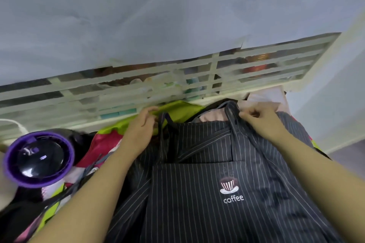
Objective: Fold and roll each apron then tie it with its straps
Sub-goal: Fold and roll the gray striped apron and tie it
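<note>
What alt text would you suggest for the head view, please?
A black pinstriped apron with a coffee-cup logo lies before a person; the right hand pinches its strap, the left hand is at the other top corner. A purple-rimmed round object sits at left.

Black apron (197, 193), thin white pinstripes, cup emblem with the word "coffee" right of centre. Spread out but rumpled, from centre to near right, far edge bunched. Dark narrow straps (232, 124): one loops at the far left corner, another crosses the right side.
</note>
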Tool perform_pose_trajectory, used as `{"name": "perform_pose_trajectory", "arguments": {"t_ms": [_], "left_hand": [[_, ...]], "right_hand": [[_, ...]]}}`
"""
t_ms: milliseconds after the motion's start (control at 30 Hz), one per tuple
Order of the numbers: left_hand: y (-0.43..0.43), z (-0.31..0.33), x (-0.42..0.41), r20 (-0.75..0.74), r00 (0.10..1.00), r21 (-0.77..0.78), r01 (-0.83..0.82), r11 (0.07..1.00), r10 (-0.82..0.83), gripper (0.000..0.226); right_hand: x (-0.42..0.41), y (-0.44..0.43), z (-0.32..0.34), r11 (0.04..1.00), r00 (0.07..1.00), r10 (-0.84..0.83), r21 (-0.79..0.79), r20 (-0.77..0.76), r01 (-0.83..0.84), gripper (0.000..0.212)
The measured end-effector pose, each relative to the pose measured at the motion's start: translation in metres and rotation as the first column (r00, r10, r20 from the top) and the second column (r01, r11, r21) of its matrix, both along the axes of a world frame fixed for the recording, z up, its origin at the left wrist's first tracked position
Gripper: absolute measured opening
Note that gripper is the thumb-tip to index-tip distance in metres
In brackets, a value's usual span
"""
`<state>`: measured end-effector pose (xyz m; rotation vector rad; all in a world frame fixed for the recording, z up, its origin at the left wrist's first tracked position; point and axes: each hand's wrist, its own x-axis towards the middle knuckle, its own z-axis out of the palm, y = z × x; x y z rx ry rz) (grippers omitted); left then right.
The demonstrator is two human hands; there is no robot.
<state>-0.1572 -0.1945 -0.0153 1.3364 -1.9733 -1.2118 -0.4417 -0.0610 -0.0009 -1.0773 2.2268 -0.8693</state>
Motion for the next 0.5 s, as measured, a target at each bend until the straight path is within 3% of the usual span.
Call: {"name": "perform_pose_trajectory", "arguments": {"t_ms": [33, 100, 167, 233, 267, 333, 400, 467, 500], "left_hand": [[-0.001, -0.005, 0.007, 0.012, 1.0, 0.007, -0.024, 1.0, 0.024, 0.034], [-0.002, -0.014, 0.021, 0.241, 0.962, 0.036, 0.121, 0.992, -0.126, 0.044], [0.001, -0.024, 0.031, 0.567, 0.761, 0.084, 0.328, 0.941, -0.316, 0.059], [0.003, -0.026, 0.033, 0.75, 0.568, 0.083, 0.429, 0.9, -0.339, 0.061], [0.001, -0.026, 0.032, 0.773, 0.554, 0.035, 0.45, 0.893, -0.309, 0.053], [0.001, -0.024, 0.031, 0.716, 0.639, -0.051, 0.451, 0.891, -0.282, 0.035], [0.0, -0.013, 0.037, 0.625, 0.702, 0.072, 0.383, 0.921, -0.341, 0.03], [-0.008, 0.012, 0.05, 0.702, 0.568, 0.253, 0.365, 0.896, -0.429, 0.032], [-0.014, 0.024, 0.058, 0.77, 0.486, 0.27, 0.337, 0.902, -0.413, 0.033]], "right_hand": [[0.003, 0.003, -0.002, 1.0, 0.999, -0.024, -0.005, -0.041, 0.024, 0.015], [0.01, 0.008, -0.006, 0.999, 0.994, -0.034, 0.0, -0.1, 0.034, 0.02], [0.017, 0.008, -0.013, 0.999, 0.994, -0.023, 0.029, -0.11, 0.027, 0.033], [0.026, 0.005, -0.02, 0.996, 0.985, 0.018, 0.093, -0.171, -0.002, 0.055], [0.03, 0.003, -0.022, 0.989, 0.977, 0.053, 0.149, -0.206, -0.022, 0.064], [0.037, 0.0, -0.025, 0.958, 0.955, 0.124, 0.284, -0.27, -0.044, 0.069], [0.039, -0.001, -0.027, 0.95, 0.945, 0.14, 0.31, -0.295, -0.044, 0.052], [0.038, 0.002, -0.027, 0.978, 0.96, 0.094, 0.203, -0.262, -0.04, 0.022], [0.038, 0.004, -0.027, 0.99, 0.972, 0.073, 0.134, -0.222, -0.044, 0.017]]}}
